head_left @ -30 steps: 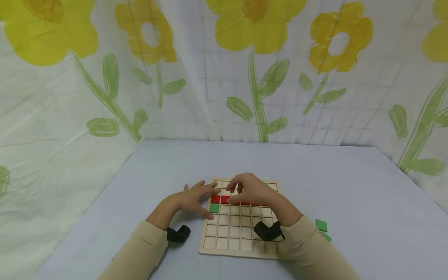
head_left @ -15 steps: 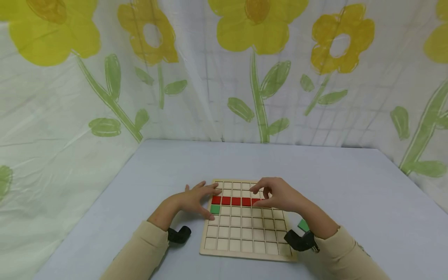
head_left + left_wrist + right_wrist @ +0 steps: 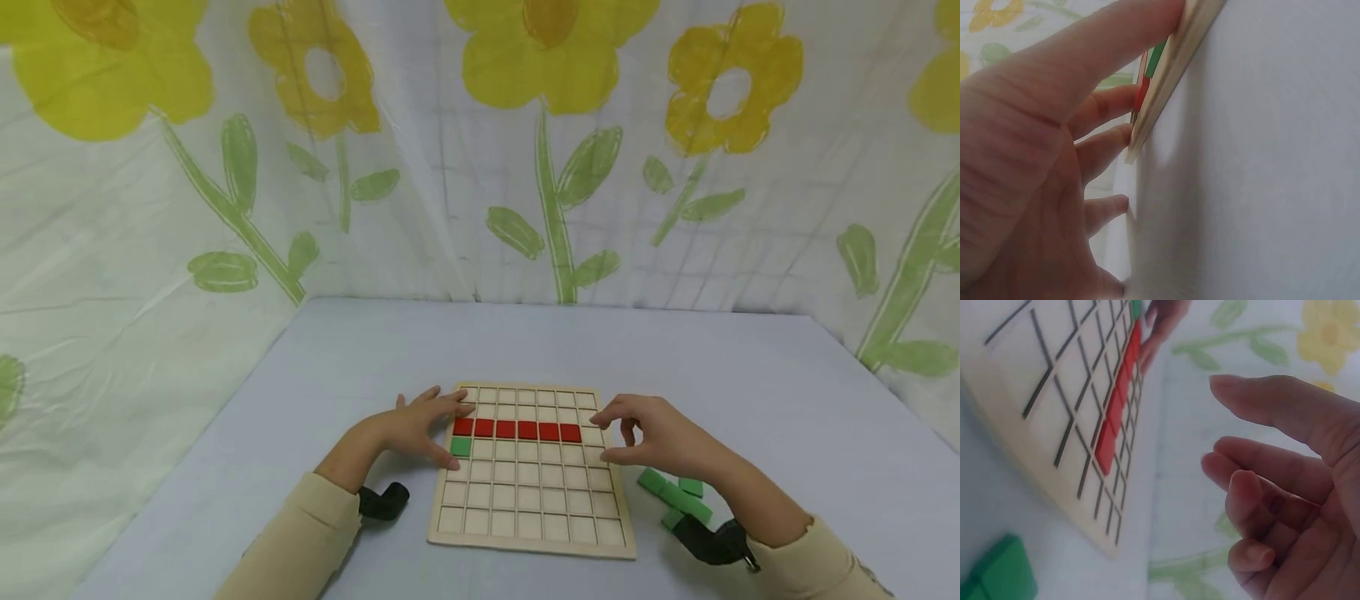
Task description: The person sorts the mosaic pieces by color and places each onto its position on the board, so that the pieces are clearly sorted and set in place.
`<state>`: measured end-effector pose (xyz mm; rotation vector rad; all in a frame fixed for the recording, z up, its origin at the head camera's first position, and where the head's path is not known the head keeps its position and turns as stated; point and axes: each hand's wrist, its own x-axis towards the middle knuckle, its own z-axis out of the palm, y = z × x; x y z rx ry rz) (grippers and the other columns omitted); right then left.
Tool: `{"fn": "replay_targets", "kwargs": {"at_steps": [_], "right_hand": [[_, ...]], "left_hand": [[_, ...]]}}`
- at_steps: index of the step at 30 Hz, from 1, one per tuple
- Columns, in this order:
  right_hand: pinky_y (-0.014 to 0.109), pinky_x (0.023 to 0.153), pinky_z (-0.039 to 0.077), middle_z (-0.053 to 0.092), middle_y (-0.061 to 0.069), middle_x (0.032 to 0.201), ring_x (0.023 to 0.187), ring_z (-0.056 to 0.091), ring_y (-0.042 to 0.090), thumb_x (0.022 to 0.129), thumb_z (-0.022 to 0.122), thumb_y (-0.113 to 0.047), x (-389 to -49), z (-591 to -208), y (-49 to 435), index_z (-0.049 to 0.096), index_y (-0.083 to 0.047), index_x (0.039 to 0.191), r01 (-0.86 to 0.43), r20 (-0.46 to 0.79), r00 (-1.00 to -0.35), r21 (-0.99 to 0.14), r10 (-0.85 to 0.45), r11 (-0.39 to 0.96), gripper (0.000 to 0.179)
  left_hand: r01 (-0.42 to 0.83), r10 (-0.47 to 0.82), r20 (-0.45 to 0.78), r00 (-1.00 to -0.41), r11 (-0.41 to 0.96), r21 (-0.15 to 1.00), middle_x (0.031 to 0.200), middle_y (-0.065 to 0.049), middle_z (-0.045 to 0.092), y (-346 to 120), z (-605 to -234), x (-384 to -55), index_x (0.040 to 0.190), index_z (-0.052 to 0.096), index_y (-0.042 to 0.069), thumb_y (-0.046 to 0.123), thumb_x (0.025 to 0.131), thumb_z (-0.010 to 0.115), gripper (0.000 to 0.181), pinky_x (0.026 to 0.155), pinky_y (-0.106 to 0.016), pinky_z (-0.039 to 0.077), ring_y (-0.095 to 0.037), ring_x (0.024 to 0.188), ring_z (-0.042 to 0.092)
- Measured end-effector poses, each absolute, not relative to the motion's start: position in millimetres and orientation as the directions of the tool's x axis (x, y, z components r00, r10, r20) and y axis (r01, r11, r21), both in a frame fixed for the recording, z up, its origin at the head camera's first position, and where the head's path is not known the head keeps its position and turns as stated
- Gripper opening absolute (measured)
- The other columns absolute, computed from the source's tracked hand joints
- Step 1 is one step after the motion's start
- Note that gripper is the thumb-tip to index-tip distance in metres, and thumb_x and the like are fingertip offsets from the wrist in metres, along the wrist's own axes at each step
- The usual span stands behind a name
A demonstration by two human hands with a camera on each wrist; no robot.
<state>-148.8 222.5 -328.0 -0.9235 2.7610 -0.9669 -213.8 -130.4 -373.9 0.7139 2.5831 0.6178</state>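
Observation:
A square wooden grid board [image 3: 532,547] lies on the table. Across its third row from the back runs a line of red tiles [image 3: 527,431], and one green tile [image 3: 461,447] sits under the leftmost. My left hand [image 3: 416,429] rests spread at the board's left edge; in the left wrist view its thumb [image 3: 1122,34] touches the board's side. Beyond the right edge hovers my right hand [image 3: 663,433], thumb and fingers apart with nothing between them, as the right wrist view confirms. The last cell of the red row, beside its fingertips, is bare.
Several loose green tiles [image 3: 675,497] lie right of the board, partly behind the black wrist mount [image 3: 712,542]. Another black mount [image 3: 384,502] sits on the left wrist. A flower-printed curtain [image 3: 420,208] hangs behind the table's far edge.
My right hand has moved right along the red row and off the board, uncovering the red tiles and then the loose green ones. The left hand has stayed in place.

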Motion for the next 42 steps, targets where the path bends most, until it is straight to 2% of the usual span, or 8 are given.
{"fn": "replay_targets", "kwargs": {"at_steps": [10, 16, 28, 38, 42], "right_hand": [[0.024, 0.064, 0.043, 0.064, 0.003, 0.100, 0.065, 0.047, -0.001, 0.079, 0.074, -0.026, -131, -326, 252, 0.065, -0.011, 0.106, -0.520, 0.172, -0.837, -0.543, -0.519, 0.659, 0.032], [0.021, 0.067, 0.043, 0.064, 0.007, 0.102, 0.065, 0.048, 0.001, 0.081, 0.072, -0.028, -125, -329, 267, 0.065, -0.007, 0.107, -0.496, 0.157, -0.845, -0.585, -0.510, 0.642, 0.035], [0.016, 0.064, 0.041, 0.063, 0.006, 0.098, 0.066, 0.049, 0.003, 0.080, 0.072, -0.020, -112, -350, 299, 0.063, -0.003, 0.109, -0.489, 0.175, -0.851, -0.606, -0.494, 0.627, 0.035], [0.021, 0.054, 0.036, 0.063, 0.004, 0.094, 0.062, 0.048, 0.003, 0.079, 0.073, -0.012, -112, -364, 316, 0.063, 0.000, 0.108, -0.486, 0.220, -0.861, -0.621, -0.459, 0.615, 0.033], [0.023, 0.050, 0.035, 0.064, 0.005, 0.093, 0.061, 0.047, 0.004, 0.080, 0.072, -0.012, -114, -369, 321, 0.063, -0.001, 0.108, -0.451, 0.200, -0.879, -0.641, -0.433, 0.621, 0.032]], "left_hand": [[0.385, 0.558, -0.244, -0.793, 0.770, 0.509, 0.156, 0.005, 0.019, -130, -374, -216, 0.139, 0.044, 0.027, 0.043, 0.068, 0.080, 0.080, 0.105, -0.071, -0.007, -0.034, 0.145, 0.001], [0.368, 0.537, -0.260, -0.802, 0.788, 0.494, 0.156, 0.005, 0.020, -129, -373, -215, 0.139, 0.044, 0.028, 0.044, 0.068, 0.080, 0.081, 0.106, -0.069, -0.007, -0.033, 0.145, 0.001], [0.374, 0.552, -0.249, -0.796, 0.771, 0.515, 0.156, 0.003, 0.020, -128, -374, -214, 0.138, 0.046, 0.026, 0.041, 0.068, 0.080, 0.080, 0.105, -0.070, -0.008, -0.034, 0.145, 0.002], [0.380, 0.557, -0.246, -0.793, 0.769, 0.514, 0.156, 0.003, 0.020, -128, -375, -214, 0.139, 0.044, 0.026, 0.043, 0.068, 0.080, 0.081, 0.105, -0.070, -0.008, -0.034, 0.145, 0.001], [0.368, 0.550, -0.249, -0.797, 0.770, 0.521, 0.156, 0.004, 0.020, -128, -375, -213, 0.138, 0.045, 0.026, 0.041, 0.068, 0.080, 0.080, 0.106, -0.069, -0.008, -0.033, 0.145, 0.001]]}}
